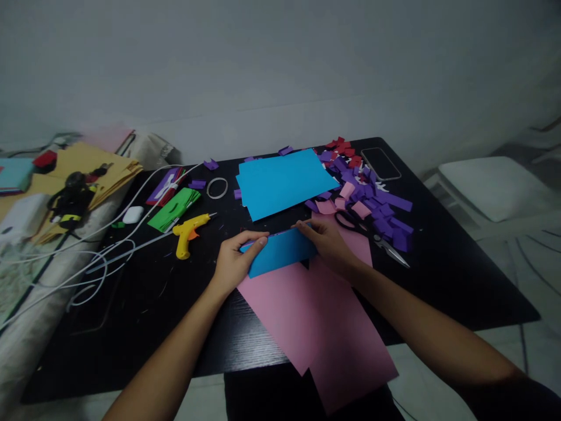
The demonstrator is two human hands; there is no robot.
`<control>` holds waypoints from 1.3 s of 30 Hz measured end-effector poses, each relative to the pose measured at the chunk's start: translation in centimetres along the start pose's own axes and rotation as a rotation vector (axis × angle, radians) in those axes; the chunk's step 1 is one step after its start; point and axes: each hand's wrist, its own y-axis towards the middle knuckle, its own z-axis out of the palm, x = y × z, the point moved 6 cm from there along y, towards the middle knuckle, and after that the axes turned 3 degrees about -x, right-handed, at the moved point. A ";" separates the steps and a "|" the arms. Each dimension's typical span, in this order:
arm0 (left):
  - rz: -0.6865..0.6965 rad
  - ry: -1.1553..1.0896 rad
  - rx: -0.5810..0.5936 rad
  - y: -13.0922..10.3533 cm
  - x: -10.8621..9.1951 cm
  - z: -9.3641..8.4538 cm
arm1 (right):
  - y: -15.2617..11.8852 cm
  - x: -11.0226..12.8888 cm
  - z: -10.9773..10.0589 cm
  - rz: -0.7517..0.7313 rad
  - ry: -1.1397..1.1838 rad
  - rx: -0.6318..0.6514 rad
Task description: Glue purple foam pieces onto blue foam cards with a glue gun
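A folded piece of blue paper [280, 252] is held up between both hands above the table. My left hand [236, 257] grips its left end, thumb along the top edge. At the right end, my right hand [326, 242] pinches the upper corner. Beneath the hands lie sheets of pink paper [289, 310], which overhang the table's front edge. Just behind rests a stack of blue sheets [284, 181]. To the right are black-handled scissors [377, 241], their blades pointing right and toward me. A yellow glue gun [189, 234] lies to the left of my left hand.
Cut purple paper pieces [363, 190] and red scraps [342, 146] cover the right rear. A phone [380, 164] lies beyond them. On the left are green folded paper [175, 209], a roll of tape [217, 188], a white case [133, 214] and loose white cables [105, 257]. A white chair [477, 184] stands right.
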 end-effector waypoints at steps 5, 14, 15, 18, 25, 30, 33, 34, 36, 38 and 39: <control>0.024 0.001 -0.009 0.0 -0.2 -0.3 | -0.1 0.5 -0.1 -0.054 0.003 -0.013; 0.135 -0.012 -0.008 0.3 -0.8 -1.0 | 0.2 0.9 -0.4 -0.035 0.187 0.029; 0.142 -0.012 -0.005 0.3 -0.9 -1.1 | 0.3 0.9 -0.6 -0.028 0.212 0.024; 0.135 -0.011 -0.004 0.4 -0.8 -1.3 | 0.7 0.9 -1.1 -0.026 0.286 -0.003; 0.084 -0.020 0.003 0.7 -0.3 -1.8 | 1.5 0.5 -2.1 -0.029 0.356 -0.031; 0.088 -0.020 0.010 0.7 -0.3 -1.8 | 1.5 0.4 -2.1 -0.019 0.367 -0.030; 0.097 -0.024 0.016 0.6 -0.5 -1.8 | 1.5 0.4 -1.9 -0.011 0.343 -0.011; 0.100 -0.023 0.015 0.6 -0.5 -1.8 | 1.5 0.4 -1.9 -0.008 0.332 -0.001; 0.103 -0.021 0.016 0.6 -0.6 -1.8 | 1.5 0.4 -1.7 0.004 0.306 0.029; 0.105 -0.020 0.017 0.7 -0.8 -1.9 | 1.3 0.3 -1.4 0.014 0.266 0.064; 0.105 -0.021 0.019 0.7 -0.8 -1.9 | 1.3 0.4 -1.4 0.008 0.241 0.074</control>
